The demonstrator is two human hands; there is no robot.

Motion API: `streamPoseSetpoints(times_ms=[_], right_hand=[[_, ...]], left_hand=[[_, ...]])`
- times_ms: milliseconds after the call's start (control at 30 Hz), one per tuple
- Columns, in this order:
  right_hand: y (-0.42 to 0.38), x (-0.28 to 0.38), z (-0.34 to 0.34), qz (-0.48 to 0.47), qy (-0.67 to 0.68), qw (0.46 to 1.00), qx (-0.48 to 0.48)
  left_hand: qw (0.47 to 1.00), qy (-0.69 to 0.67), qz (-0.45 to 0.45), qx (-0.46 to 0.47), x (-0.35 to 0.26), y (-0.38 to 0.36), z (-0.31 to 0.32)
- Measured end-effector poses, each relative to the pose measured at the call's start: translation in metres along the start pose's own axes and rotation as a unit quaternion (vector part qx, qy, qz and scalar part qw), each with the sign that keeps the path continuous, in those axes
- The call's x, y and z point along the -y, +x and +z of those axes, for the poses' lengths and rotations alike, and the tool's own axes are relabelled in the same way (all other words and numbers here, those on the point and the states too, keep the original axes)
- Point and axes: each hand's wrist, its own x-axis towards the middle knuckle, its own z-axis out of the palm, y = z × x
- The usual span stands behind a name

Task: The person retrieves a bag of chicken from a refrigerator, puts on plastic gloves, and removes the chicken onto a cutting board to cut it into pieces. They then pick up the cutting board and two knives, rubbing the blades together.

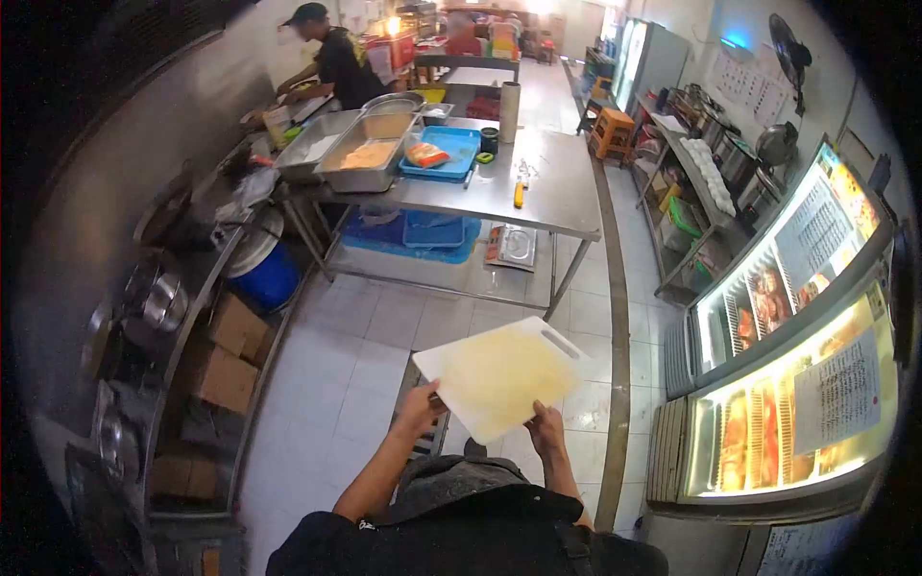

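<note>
A pale cutting board (499, 379) with a yellowish middle and a handle slot at its upper right is held in front of my body, above the tiled floor. My left hand (421, 407) grips its left edge, the thumb on top. At the lower right edge, my right hand (547, 428) is closed on the same board. Beyond the board stands a steel table (557, 182), where a yellow-handled tool (520, 194) lies near a blue tray (444, 154) holding an orange and white packet (425, 155).
Steel pans (370, 154) stand on the table's left part. A co-worker (341, 62) is at the far left counter. Lit display fridges (788, 403) line the right side. A blue barrel (264, 274) and cardboard boxes (226, 374) are on the left.
</note>
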Motion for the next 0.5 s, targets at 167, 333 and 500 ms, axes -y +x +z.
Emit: streamPoseSetpoints(times_ms=[167,333,500], right_hand=[[0.108,0.017,0.022,0.019,-0.004,1.000,-0.012],[0.202,0.071,0.038,-0.052,-0.025,0.994,-0.097],[0.311,0.111,0.010,-0.092,-0.083,0.971,-0.205]], left_hand=[[1.000,0.000,0.000,0.007,-0.044,0.086,-0.003],[0.999,0.001,-0.031,-0.006,-0.071,0.170,-0.007],[0.998,-0.002,-0.062,-0.019,-0.104,0.281,-0.013]])
